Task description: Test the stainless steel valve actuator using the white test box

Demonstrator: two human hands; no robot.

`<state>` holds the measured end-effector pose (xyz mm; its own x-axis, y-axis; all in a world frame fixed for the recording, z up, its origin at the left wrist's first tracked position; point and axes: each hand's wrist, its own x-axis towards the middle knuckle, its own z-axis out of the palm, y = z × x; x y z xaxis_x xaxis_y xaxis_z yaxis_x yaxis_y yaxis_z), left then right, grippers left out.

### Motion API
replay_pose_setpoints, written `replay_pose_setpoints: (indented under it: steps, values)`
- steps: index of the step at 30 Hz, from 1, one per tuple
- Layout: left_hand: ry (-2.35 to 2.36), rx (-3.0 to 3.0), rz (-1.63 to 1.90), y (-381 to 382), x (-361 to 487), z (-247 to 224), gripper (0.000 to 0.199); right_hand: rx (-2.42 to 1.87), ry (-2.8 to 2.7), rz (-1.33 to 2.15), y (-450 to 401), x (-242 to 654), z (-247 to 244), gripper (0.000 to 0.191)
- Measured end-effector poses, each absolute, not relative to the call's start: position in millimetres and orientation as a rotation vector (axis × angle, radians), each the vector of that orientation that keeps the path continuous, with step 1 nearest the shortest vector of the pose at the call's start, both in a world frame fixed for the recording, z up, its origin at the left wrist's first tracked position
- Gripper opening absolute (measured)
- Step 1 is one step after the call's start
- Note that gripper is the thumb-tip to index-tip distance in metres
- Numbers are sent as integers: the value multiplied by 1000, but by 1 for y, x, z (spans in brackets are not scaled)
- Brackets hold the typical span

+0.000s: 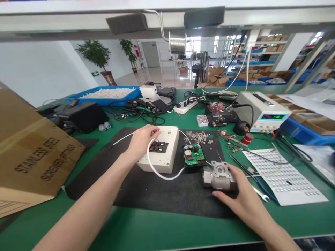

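Note:
My left hand [143, 141] rests over the top of a cream-coloured box [171, 139], its fingers closed at the end of a white cable [163, 177]; thin wires show by the fingertips. Beneath them sits a black terminal panel [162, 147] with red and white switches. From there the cable loops down and right to a green circuit board [193, 155] in a black housing. My right hand [242, 195] is wrapped around the right end of a metal ball valve [218, 177], thumb in front and fingers behind. The valve lies on the black mat [157, 195], just right of the board.
A cardboard box [34, 157] stands at the left. Small nuts [196, 136] are scattered behind the board. To the right lie a wrench [261, 195], tools and a white sheet of small parts [285, 174]. A power supply [263, 111] and a blue tray [104, 101] stand farther back.

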<state>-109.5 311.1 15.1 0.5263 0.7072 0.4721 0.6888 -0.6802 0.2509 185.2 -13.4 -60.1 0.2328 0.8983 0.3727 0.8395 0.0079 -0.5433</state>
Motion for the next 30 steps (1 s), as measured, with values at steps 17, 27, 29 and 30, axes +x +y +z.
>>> replay_pose_setpoints:
  steps: [17,27,29,30]
  values:
    - [1143,2627,871,239,-57,90,45,-1607,-1668,96,-13,183,-61,77]
    - [813,2804,-37,199,7,51,116,-1576,-1607,171,-13,187,-64,83]
    - [858,2764,11,200,3,57,110,-1564,-1596,184,-13,188,-64,84]
    - [882,2745,39,198,1,62,107,-1559,-1591,192,-13,188,-63,85]
